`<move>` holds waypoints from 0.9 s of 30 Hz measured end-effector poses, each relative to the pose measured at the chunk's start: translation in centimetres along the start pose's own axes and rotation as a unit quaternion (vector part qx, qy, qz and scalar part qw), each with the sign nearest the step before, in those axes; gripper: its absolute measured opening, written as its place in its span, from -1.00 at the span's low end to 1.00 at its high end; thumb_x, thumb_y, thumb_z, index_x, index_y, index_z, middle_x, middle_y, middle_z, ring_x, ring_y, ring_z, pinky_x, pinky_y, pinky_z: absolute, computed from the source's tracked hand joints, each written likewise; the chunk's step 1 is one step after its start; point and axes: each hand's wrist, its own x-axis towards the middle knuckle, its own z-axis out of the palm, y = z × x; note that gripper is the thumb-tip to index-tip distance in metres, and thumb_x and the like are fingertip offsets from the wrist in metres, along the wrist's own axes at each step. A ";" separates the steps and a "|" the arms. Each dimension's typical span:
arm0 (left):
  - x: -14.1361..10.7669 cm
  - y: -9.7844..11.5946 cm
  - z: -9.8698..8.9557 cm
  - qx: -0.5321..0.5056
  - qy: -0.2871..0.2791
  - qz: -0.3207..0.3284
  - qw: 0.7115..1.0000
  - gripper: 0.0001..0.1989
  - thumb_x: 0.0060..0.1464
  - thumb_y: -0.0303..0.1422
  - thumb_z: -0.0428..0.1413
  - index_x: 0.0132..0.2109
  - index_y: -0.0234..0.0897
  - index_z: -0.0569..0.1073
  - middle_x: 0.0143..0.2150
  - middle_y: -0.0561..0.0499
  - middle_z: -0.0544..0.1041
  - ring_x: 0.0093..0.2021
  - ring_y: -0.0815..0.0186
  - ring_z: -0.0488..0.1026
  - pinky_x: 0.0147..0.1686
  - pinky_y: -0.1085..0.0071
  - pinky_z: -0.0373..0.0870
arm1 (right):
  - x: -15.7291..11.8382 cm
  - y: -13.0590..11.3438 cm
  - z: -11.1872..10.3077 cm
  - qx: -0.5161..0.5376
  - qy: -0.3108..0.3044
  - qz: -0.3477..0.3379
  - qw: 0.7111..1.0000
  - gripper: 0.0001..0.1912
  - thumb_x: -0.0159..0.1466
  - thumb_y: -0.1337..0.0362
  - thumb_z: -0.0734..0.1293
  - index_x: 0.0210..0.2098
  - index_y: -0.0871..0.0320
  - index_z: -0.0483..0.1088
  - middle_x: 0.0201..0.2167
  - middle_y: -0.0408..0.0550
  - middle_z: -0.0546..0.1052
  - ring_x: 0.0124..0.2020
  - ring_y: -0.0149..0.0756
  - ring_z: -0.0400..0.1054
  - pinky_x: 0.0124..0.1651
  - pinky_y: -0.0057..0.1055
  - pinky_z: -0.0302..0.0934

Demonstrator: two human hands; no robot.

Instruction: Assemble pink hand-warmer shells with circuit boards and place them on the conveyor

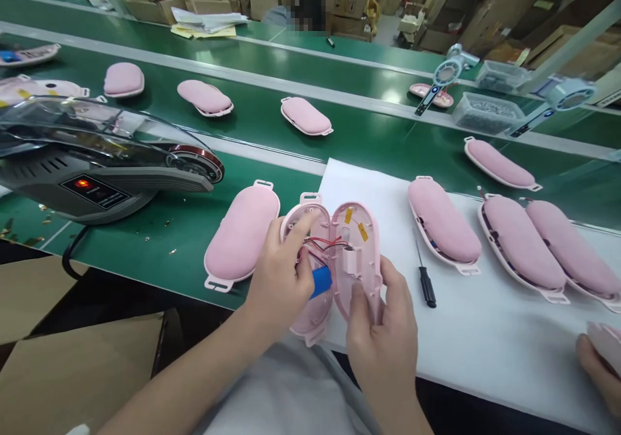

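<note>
In the head view a pink oval case stands opened like a book in front of me. Its left shell half (310, 322) holds a blue battery (321, 282). Red and black wires (326, 244) run across to the right shell half (359, 228), which has yellow tape pieces and a small white part inside. My left hand (279, 270) is closed around the left half, its index finger laid over the inside near the top and its thumb by the battery. Gripping the right half, my right hand (381, 331) has its thumb inside and fingers behind.
A closed pink case (244, 233) lies left; several more, such as one pink case (444, 222), lie right. A black screwdriver (425, 286) rests on the white sheet (451, 344). A grey machine (97, 170) stands left. Another person's hand (599, 370) holds a pink part.
</note>
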 end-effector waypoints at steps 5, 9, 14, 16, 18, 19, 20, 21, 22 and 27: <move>0.1 0.6 -0.6 0.005 -0.012 -0.008 1.000 -0.62 0.04 -0.62 -0.05 -0.08 -0.29 0.53 -0.13 -0.11 0.31 -0.11 0.21 0.41 -0.14 0.29 0.45 | -0.1 -0.5 0.1 0.113 -0.062 0.050 0.990 -0.63 0.36 0.22 0.19 0.15 0.00 0.20 0.06 -0.01 0.40 0.02 -0.22 0.35 -0.12 -0.34 0.36; 0.5 1.1 -1.7 -0.050 -0.093 -0.021 0.994 -0.73 0.08 -0.51 0.01 -0.13 -0.20 0.51 -0.18 -0.04 0.29 -0.15 0.27 0.39 -0.13 0.32 0.42 | 0.0 -0.6 -0.3 0.240 -0.153 0.102 0.953 -0.63 0.39 0.10 0.17 0.17 -0.07 0.16 0.17 -0.04 0.33 0.06 -0.23 0.35 -0.11 -0.37 0.38; 0.7 1.3 -1.6 -0.010 -0.044 -0.060 0.997 -0.83 0.11 -0.42 0.03 -0.39 -0.27 0.48 -0.29 -0.04 0.27 -0.31 0.26 0.36 -0.30 0.30 0.38 | -0.4 -0.9 0.0 0.237 -0.193 0.114 0.945 -0.56 0.34 0.06 0.24 0.16 -0.02 0.15 0.17 0.02 0.33 0.12 -0.15 0.31 0.03 -0.20 0.32; 0.6 1.3 -1.4 -0.002 -0.038 -0.064 0.997 -0.79 0.06 -0.49 0.02 -0.17 -0.26 0.50 -0.23 -0.05 0.29 -0.33 0.27 0.37 -0.34 0.31 0.39 | -0.4 -0.9 0.2 0.217 -0.191 0.104 0.952 -0.47 0.25 0.09 0.36 0.16 -0.03 0.15 0.21 0.03 0.29 0.14 -0.11 0.28 0.11 -0.12 0.27; 0.6 1.4 -1.4 0.008 -0.039 -0.075 0.996 -0.58 0.05 -0.51 0.01 0.07 -0.19 0.41 -0.19 -0.04 0.32 -0.33 0.27 0.39 -0.34 0.32 0.40 | -0.2 -0.7 0.2 0.223 -0.182 0.099 0.953 -0.46 0.21 0.14 0.40 0.13 -0.04 0.19 0.22 0.01 0.28 0.14 -0.12 0.29 0.13 -0.12 0.25; 0.5 1.5 -1.4 0.019 -0.039 -0.081 0.996 -0.53 0.05 -0.51 0.01 0.13 -0.16 0.37 -0.17 -0.04 0.32 -0.32 0.26 0.40 -0.33 0.31 0.41 | 0.0 -0.5 0.1 0.241 -0.181 0.100 0.948 -0.49 0.22 0.16 0.40 0.12 -0.05 0.21 0.20 -0.01 0.31 0.12 -0.14 0.31 0.10 -0.16 0.28; 0.5 1.6 -1.5 0.033 -0.041 -0.088 0.995 -0.50 0.06 -0.51 0.00 0.16 -0.13 0.35 -0.17 -0.04 0.32 -0.31 0.25 0.41 -0.32 0.30 0.41 | 0.2 -0.1 0.0 0.267 -0.185 0.099 0.941 -0.54 0.24 0.17 0.38 0.11 -0.06 0.24 0.17 -0.02 0.35 0.09 -0.17 0.34 0.06 -0.21 0.31; 0.5 1.6 -1.5 0.047 -0.043 -0.094 0.994 -0.50 0.07 -0.50 0.00 0.16 -0.12 0.35 -0.16 -0.05 0.32 -0.30 0.23 0.42 -0.31 0.29 0.42 | 0.4 0.2 -0.1 0.296 -0.192 0.095 0.931 -0.57 0.26 0.18 0.37 0.10 -0.08 0.26 0.14 -0.04 0.38 0.06 -0.20 0.36 0.02 -0.26 0.34; 0.5 1.7 -1.6 0.057 -0.045 -0.100 0.992 -0.51 0.07 -0.50 -0.01 0.16 -0.12 0.36 -0.15 -0.07 0.32 -0.29 0.21 0.44 -0.30 0.27 0.42 | 0.6 0.7 -0.2 0.322 -0.200 0.089 0.921 -0.60 0.28 0.18 0.35 0.10 -0.09 0.28 0.12 -0.06 0.41 0.05 -0.21 0.38 -0.02 -0.30 0.37; 0.5 2.1 -1.5 0.072 -0.041 -0.112 0.990 -0.60 0.08 -0.49 -0.02 0.06 -0.14 0.44 -0.15 -0.09 0.31 -0.31 0.20 0.43 -0.33 0.25 0.41 | 1.0 1.8 -0.2 0.371 -0.200 0.088 0.903 -0.60 0.29 0.21 0.35 0.11 -0.13 0.31 0.11 -0.07 0.42 0.07 -0.18 0.37 -0.06 -0.31 0.39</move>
